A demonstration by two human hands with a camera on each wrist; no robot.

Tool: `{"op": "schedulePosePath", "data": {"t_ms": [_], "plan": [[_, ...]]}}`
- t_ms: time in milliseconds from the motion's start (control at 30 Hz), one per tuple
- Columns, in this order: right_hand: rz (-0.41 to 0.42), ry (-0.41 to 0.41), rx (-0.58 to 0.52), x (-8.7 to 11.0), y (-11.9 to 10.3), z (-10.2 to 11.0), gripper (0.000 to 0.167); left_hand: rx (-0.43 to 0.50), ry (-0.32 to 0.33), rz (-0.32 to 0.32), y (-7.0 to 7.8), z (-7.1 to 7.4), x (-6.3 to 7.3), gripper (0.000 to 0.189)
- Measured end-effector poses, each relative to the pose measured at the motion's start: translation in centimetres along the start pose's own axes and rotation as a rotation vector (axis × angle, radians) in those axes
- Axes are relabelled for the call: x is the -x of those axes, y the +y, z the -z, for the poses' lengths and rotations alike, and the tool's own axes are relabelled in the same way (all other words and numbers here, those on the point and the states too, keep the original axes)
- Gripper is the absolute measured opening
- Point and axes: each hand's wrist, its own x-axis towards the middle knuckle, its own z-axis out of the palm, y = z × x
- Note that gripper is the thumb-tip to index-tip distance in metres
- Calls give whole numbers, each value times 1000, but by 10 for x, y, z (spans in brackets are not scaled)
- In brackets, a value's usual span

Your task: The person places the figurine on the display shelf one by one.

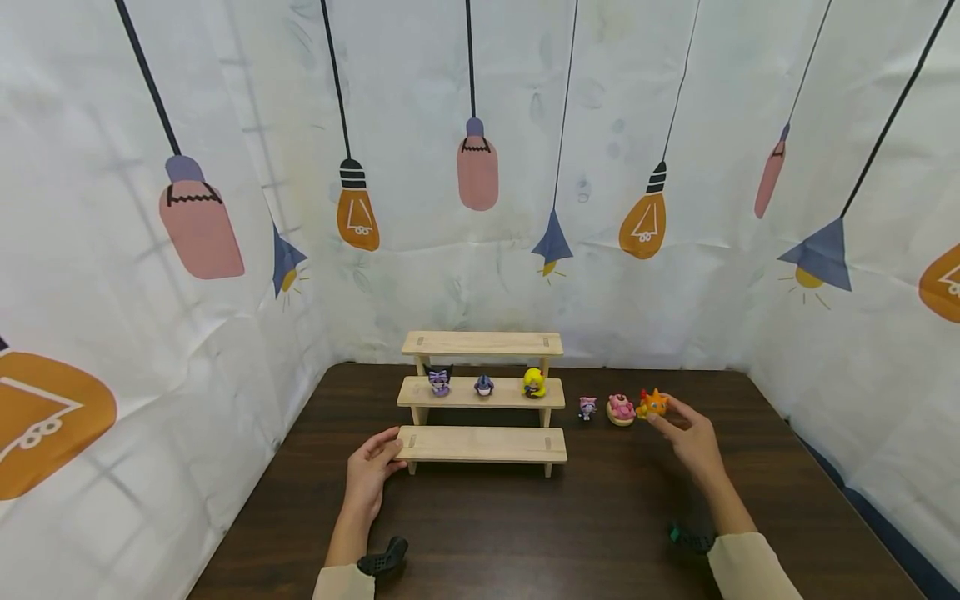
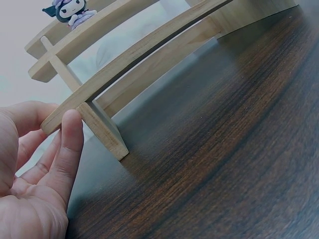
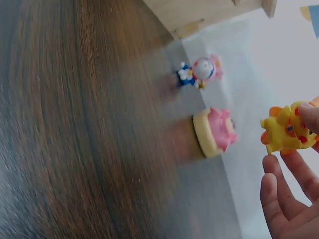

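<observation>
My left hand (image 1: 369, 477) grips the left end of the lowest step of a three-step wooden shelf (image 1: 480, 444), thumb and fingers around the board's end in the left wrist view. My right hand (image 1: 692, 435) pinches a yellow-orange figurine (image 3: 286, 128) between thumb and fingers, to the right of the shelf. Beside it stand a pink figurine on a cream base (image 1: 621, 409) and a small pink-hooded figurine (image 1: 587, 407). On the middle step are a purple-and-black figurine (image 1: 439, 382), a small dark blue figurine (image 1: 483, 385) and a yellow-haired figurine (image 1: 534, 382).
The shelf's top step (image 1: 482, 342) stands at the back of the dark wooden table (image 1: 585, 525). White curtains (image 1: 420, 283) printed with lamps and bulbs surround the table on the back and sides. Dark bands sit on both wrists.
</observation>
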Motion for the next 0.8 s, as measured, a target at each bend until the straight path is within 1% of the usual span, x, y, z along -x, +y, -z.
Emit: {"op": "schedulePosePath", "data": {"t_ms": [167, 333, 467, 800], "plan": [[77, -6, 45, 7, -6, -4, 71, -9, 7, 0, 1, 0, 0, 42], [129, -26, 53, 14, -13, -9, 68, -8, 9, -7, 0, 0, -1, 41], [157, -35, 37, 18, -20, -14, 65, -7, 11, 6, 1, -1, -1, 39], [203, -72, -9, 29, -33, -25, 62, -29, 6, 16, 1, -1, 0, 42]]}}
